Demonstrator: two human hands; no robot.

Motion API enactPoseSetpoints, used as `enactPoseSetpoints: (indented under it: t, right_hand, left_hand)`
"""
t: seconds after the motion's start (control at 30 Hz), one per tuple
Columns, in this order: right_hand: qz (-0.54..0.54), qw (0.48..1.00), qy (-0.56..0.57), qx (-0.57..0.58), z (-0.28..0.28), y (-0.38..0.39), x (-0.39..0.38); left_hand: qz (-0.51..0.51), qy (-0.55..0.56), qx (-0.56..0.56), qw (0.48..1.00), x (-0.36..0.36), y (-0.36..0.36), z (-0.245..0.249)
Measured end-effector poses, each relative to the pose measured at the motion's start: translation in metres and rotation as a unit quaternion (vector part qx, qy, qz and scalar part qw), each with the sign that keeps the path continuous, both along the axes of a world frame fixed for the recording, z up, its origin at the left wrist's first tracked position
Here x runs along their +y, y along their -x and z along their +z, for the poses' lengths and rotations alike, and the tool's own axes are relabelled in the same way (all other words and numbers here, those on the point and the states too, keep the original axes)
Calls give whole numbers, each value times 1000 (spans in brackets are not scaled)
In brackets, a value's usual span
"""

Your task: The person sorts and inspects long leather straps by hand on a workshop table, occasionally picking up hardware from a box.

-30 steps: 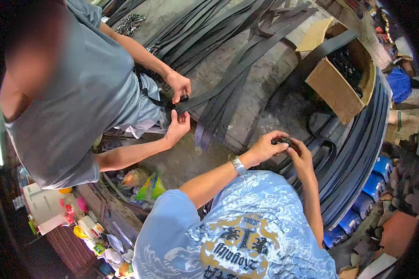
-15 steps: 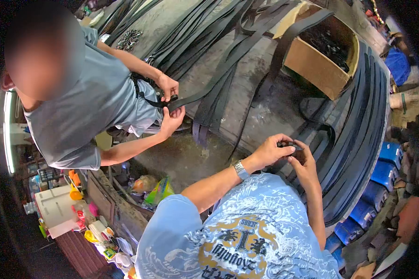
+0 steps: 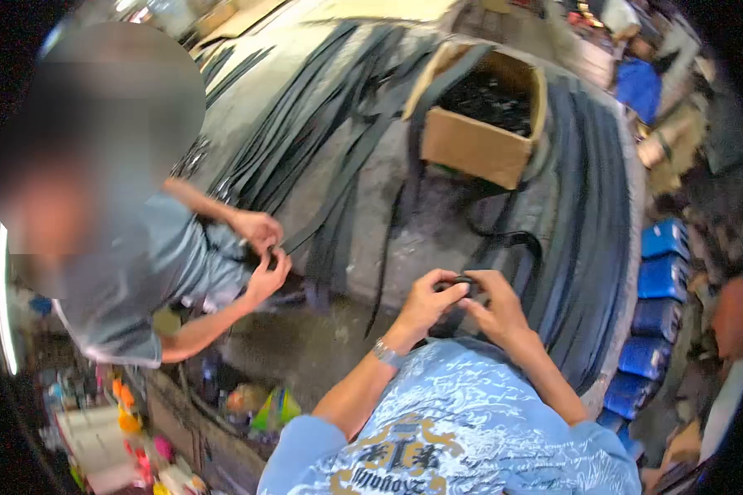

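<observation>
Small black piece [image 3: 468,285]: While the left hand [image 3: 425,307] and right hand [image 3: 499,305] meet before the blue patterned shirt [image 3: 470,396], it sits between them; its exact shape is too blurred to tell.
Fingers: the left ones pinch it against the thumb; the right ones appear to pinch its other side.
Good handling: light, even thumb pressure, I judge, one hand steadying while the other works, since so small a hold could slip.
Desk [image 3: 429,239]: grey and scuffed, black straps [image 3: 590,223] layered along its right side, others fanned out at left.
Cardboard box [image 3: 473,153]: on the desk beyond the hands, dark contents jumbled inside.
Co-worker's hands [image 3: 266,279]: well to the left, close together near a strap.
Room: blue containers [image 3: 662,276] rowed past the desk's right edge; a bright tube light [image 3: 6,297] far left.
</observation>
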State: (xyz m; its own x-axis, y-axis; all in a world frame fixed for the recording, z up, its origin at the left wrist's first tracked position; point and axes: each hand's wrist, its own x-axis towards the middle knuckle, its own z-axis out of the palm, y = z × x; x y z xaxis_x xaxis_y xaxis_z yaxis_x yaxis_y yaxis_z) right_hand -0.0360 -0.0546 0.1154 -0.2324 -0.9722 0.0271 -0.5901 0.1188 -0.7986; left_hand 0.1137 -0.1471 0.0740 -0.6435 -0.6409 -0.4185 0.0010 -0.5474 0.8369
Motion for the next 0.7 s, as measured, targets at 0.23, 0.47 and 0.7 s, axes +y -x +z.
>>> enactPoseSetpoints:
  t: [0.23,0.47,0.7]
  right_hand:
    - [8,996,36,-85,9,6,-25]
    - [-94,921,339,170,157,52,-79]
    - [-210,849,335,351,135,104,-157]
  left_hand:
    - [66,4,54,996,-11,-2,7]
    - [59,-32,96,993,-38,1,4]
    - [19,-34,107,994,-26,19,6]
